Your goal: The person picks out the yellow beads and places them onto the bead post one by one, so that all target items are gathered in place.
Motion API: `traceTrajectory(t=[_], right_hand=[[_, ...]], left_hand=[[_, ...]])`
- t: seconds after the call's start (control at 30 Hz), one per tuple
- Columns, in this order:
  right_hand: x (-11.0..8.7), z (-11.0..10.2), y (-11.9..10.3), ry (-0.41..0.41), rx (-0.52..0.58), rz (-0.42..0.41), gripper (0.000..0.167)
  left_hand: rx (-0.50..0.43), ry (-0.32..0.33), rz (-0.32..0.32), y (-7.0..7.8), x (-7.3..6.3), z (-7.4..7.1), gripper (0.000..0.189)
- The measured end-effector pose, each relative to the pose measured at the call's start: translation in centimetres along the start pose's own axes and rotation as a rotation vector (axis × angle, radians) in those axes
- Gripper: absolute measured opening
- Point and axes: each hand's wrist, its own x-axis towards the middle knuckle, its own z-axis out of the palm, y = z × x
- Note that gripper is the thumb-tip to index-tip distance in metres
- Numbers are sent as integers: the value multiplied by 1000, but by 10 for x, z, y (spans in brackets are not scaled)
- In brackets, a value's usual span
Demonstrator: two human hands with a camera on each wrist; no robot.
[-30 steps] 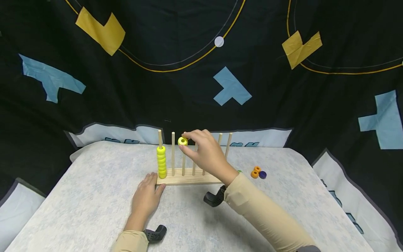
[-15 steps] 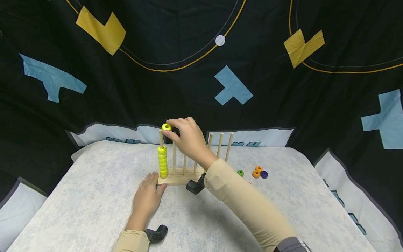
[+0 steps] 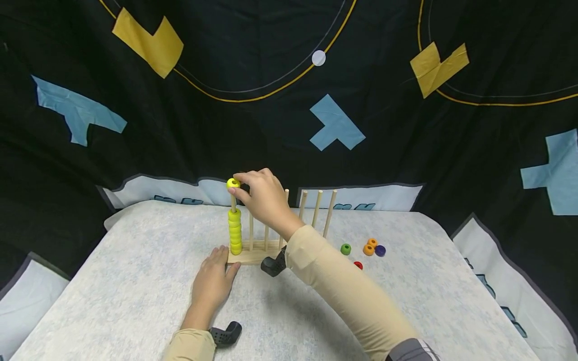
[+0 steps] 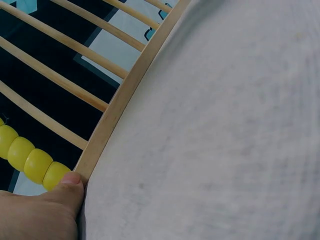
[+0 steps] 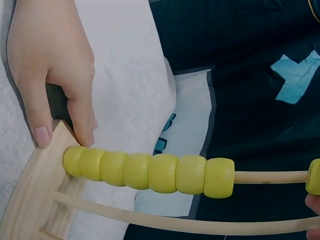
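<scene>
My right hand [image 3: 264, 198] pinches a yellow bead [image 3: 233, 184] between thumb and fingers at the top of the leftmost peg. In the right wrist view the peg [image 5: 270, 177] reaches into that held bead [image 5: 314, 176], above a gap. Lower on this peg sits a stack of several yellow beads [image 5: 150, 171]. My left hand [image 3: 211, 281] holds the left end of the wooden peg stand [image 3: 253, 256], thumb at the front edge and fingers along the side. The left wrist view shows only its thumb [image 4: 67, 192] against the stand's base [image 4: 120, 100].
Several bare pegs [image 3: 329, 213] rise from the stand to the right, partly behind my right arm. Loose on the table [image 3: 135, 281] lie a green bead [image 3: 345, 249], a red bead [image 3: 358, 264], orange beads [image 3: 368, 249] and a purple bead [image 3: 380, 250]. A dark curtain hangs behind.
My right hand has carried the yellow bead leftward and up, from above the middle pegs onto the tip of the leftmost peg. The left hand stays at the stand's end.
</scene>
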Motion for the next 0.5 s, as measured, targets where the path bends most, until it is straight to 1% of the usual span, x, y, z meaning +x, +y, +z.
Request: traceTrajectory(t=[0.13, 0.33, 0.5], right_hand=[[0, 1, -1, -8, -41, -3, 41], [-1, 2, -2, -20, -59, -12, 41], [-1, 3, -2, -29, -97, -22, 42]], left_hand=[[2, 3, 3, 1, 0, 0, 64], [-2, 2, 9, 1, 0, -1, 64], [-4, -4, 8, 1, 0, -1, 64]])
